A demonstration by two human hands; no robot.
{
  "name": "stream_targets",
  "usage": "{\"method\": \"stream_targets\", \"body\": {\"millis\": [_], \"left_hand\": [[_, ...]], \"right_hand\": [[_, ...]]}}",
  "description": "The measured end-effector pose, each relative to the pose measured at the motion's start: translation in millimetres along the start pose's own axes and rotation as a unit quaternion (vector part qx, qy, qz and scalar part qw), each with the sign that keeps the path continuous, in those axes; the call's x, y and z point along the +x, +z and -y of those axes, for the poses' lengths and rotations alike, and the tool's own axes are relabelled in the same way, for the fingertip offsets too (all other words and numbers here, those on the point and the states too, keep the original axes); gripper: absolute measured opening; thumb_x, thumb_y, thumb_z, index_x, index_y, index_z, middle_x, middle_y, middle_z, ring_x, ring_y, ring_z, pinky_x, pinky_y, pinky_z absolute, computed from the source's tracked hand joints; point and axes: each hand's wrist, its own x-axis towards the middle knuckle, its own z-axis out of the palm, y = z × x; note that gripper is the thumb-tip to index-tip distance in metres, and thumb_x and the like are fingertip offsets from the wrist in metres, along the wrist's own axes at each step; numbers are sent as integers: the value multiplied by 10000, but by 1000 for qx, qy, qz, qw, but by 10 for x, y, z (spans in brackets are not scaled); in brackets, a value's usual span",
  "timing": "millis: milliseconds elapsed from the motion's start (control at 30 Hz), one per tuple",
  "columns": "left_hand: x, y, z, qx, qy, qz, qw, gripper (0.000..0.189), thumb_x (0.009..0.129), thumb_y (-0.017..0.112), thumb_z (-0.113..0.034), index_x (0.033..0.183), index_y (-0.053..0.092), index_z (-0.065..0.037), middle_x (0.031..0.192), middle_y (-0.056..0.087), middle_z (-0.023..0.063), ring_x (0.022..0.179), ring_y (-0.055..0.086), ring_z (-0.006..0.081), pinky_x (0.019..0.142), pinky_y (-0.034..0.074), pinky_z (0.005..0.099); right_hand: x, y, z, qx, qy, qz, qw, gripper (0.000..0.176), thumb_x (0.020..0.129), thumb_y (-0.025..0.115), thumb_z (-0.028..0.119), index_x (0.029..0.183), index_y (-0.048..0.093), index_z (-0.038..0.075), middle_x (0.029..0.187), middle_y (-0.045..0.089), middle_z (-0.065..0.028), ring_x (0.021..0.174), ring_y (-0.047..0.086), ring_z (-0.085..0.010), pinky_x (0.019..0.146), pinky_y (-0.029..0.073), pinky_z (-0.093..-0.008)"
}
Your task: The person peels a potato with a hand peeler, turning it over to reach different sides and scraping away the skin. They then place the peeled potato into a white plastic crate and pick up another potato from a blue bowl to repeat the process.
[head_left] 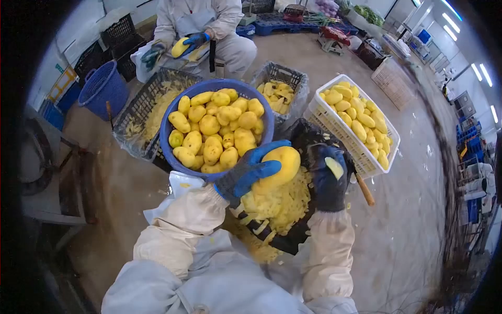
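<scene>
My left hand (250, 172), in a blue-and-grey glove, is closed around a large peeled yellow potato (282, 166). It holds the potato above a heap of peelings (282, 206) in a crate lined with black plastic. To the right, my right hand (330, 180), in a dark glove, has its fingers curled, and a pale slice of peel (334, 168) lies against it. What the fingers hold I cannot tell. A wooden handle (365, 190) sticks out beside this hand. Potatoes (212, 125) fill a blue tub (165, 137) just beyond my left hand.
At right stands a white crate (361, 155) of smooth yellow potatoes. Behind the tub are a lined crate of peelings (157, 112) and a smaller lined crate (300, 78) with potato pieces. A co-worker (201, 26) sits opposite, holding a potato. An empty-looking blue basket (103, 86) stands far left.
</scene>
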Motion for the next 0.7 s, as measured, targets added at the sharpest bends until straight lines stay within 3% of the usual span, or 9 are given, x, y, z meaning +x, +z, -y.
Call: {"method": "stream_targets", "body": {"millis": [67, 167, 233, 300, 367, 500, 533, 633, 700], "left_hand": [[69, 51, 125, 68, 10, -14, 998, 802, 841, 631, -443, 1414, 309, 18, 1279, 511, 136, 1163, 521, 224, 1004, 417, 350], [355, 663, 429, -316, 47, 70, 945, 665, 891, 608, -331, 1411, 339, -17, 1314, 506, 129, 1193, 505, 207, 1020, 408, 364], [284, 636, 442, -345, 65, 44, 935, 622, 933, 535, -359, 1411, 334, -16, 1339, 493, 123, 1207, 500, 220, 1031, 397, 381], [345, 527, 650, -199, 166, -5, 966, 586, 960, 466, -379, 1399, 348, -9, 1337, 495, 127, 1206, 502, 220, 1020, 404, 369], [415, 497, 710, -92, 224, -49, 969, 563, 978, 415, -391, 1381, 371, -1, 1318, 508, 137, 1193, 512, 215, 1005, 415, 351], [348, 676, 347, -317, 26, 25, 948, 533, 962, 457, -353, 1357, 406, 0, 1255, 544, 138, 1147, 542, 208, 1002, 416, 335], [329, 676, 356, -285, 18, 9, 958, 532, 958, 467, -347, 1357, 407, 0, 1258, 544, 136, 1151, 540, 209, 1000, 417, 336], [299, 753, 306, -272, 40, 18, 961, 546, 948, 498, -339, 1362, 402, 3, 1267, 544, 135, 1156, 538, 215, 997, 422, 344], [329, 716, 346, -116, 219, 0, 969, 504, 974, 445, -332, 1333, 423, 20, 1287, 539, 151, 1179, 530, 236, 1010, 415, 372]], "right_hand": [[-88, 140, 85, -66, 54, 50, 995, 179, 872, 549, 117, 994, 635, 19, 770, 610, -32, 597, 562, -96, 508, 430, -219], [254, -1184, 160, -485, -193, -34, 852, 167, 943, 528, 154, 982, 626, 24, 789, 571, -3, 646, 536, -90, 533, 436, -210], [154, -716, 453, -428, -119, -25, 895, 136, 948, 528, 137, 961, 613, 31, 780, 571, 9, 650, 529, -73, 537, 437, -192], [23, -210, 695, 75, 68, -76, 992, 110, 926, 573, 144, 935, 599, 37, 737, 559, 17, 589, 517, -66, 506, 419, -180], [-54, -64, 786, 62, 97, -41, 992, 125, 907, 605, 161, 914, 603, 37, 699, 561, 19, 546, 501, -60, 469, 394, -177], [-42, -108, 842, -228, 160, -9, 960, 133, 868, 635, 148, 940, 619, 37, 810, 613, -8, 709, 564, -82, 579, 435, -182], [19, -265, 720, -385, -47, 20, 921, 101, 861, 627, 110, 916, 626, 25, 779, 619, -25, 659, 552, -78, 538, 425, -193], [198, -808, 330, -502, -271, 21, 821, 113, 852, 578, -1, 947, 640, -1, 844, 626, -54, 662, 546, -89, 543, 451, -231], [174, -802, 455, -341, -144, 19, 929, 196, 847, 538, -50, 1009, 635, 3, 911, 612, -56, 703, 556, -106, 566, 473, -252]]}}
